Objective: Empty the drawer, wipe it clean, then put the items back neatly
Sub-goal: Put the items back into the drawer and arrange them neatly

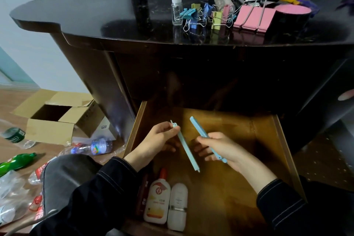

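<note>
1. The wooden drawer (285, 145) is pulled out, near the bottom of the view, under the shiny black worktop (95, 11).
2. Two thin light blue plastic sticks are over the drawer, one in each hand.
3. The left hand (153, 140) pinches the far end of the left blue stick (188, 149) between thumb and fingers. The rest of the stick hangs down toward the near side.
4. The right hand (220, 149) has its fingers curled round the right blue stick (198, 127). Its far end pokes up and to the left.
5. The two sticks are near each other but do not touch.
6. Three bottles lie side by side in the near left corner of the drawer: a dark red-brown bottle (144, 193), a white bottle with a red cap (158, 197), and a round white bottle with a silver band (178, 207).
7. On the worktop, far away, stands one small clear glass bottle with a white cap (176, 5).
8. Right of it is a heap of small coloured clips (206, 15), too tangled to count.
9. Further right lie big pink clips (252, 18).
10. One open brown cardboard box (51, 120) sits on the floor to the left.
</note>
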`<action>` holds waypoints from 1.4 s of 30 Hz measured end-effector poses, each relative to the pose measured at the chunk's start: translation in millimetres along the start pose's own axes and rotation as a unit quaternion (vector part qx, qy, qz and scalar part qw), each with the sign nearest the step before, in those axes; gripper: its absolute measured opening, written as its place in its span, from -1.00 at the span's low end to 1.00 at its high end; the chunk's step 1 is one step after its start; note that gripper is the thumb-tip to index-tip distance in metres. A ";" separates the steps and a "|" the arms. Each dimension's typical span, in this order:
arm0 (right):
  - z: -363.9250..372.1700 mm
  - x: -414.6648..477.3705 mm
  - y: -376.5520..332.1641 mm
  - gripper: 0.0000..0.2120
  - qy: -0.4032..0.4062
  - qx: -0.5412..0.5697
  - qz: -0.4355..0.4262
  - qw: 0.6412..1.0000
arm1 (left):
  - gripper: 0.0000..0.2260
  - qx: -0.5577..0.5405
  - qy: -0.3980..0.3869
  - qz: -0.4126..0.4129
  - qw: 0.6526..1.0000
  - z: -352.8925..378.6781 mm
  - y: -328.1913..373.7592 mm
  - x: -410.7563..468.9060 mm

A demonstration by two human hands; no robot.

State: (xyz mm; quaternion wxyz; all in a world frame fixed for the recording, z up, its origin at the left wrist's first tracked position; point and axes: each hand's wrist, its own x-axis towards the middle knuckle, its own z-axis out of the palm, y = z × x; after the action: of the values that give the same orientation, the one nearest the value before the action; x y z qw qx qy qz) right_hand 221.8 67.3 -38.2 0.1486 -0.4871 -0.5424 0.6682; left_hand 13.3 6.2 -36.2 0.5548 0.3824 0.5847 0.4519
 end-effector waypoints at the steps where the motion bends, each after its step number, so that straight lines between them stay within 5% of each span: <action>1: -4.4 0.6 -0.6 -0.85 0.015 -0.027 -0.007 0.999 | -0.80 -0.012 0.007 -0.011 1.000 -0.5 -1.0 1.5; 8: -20.2 1.5 0.3 -0.84 0.044 -0.079 -0.052 0.995 | -0.77 -0.083 0.047 -0.120 0.988 33.9 9.1 29.4; 17: -55.5 -7.2 10.4 -0.83 0.141 -0.179 -0.032 0.973 | -0.68 0.035 0.073 -0.039 0.996 74.3 -10.5 48.2; 25: -71.9 -19.3 18.1 -0.80 0.166 -0.258 -0.076 0.949 | -0.83 -0.076 0.037 -0.039 0.996 72.0 -8.6 41.0; 34: -68.0 -27.7 11.8 -0.85 0.254 -0.141 -0.121 0.949 | -0.82 -0.073 0.059 -0.069 0.993 73.6 -15.8 41.8; 42: -69.8 -18.3 20.8 -0.85 0.162 -0.267 0.068 0.947 | -0.79 -0.054 0.026 -0.104 0.993 80.6 -27.8 39.5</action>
State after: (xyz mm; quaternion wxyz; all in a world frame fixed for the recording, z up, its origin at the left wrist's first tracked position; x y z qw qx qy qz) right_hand 294.2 86.8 -42.8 0.0529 -0.6465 -0.6353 0.4192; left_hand 91.3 43.7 -72.7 0.6036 0.2770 0.6101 0.4321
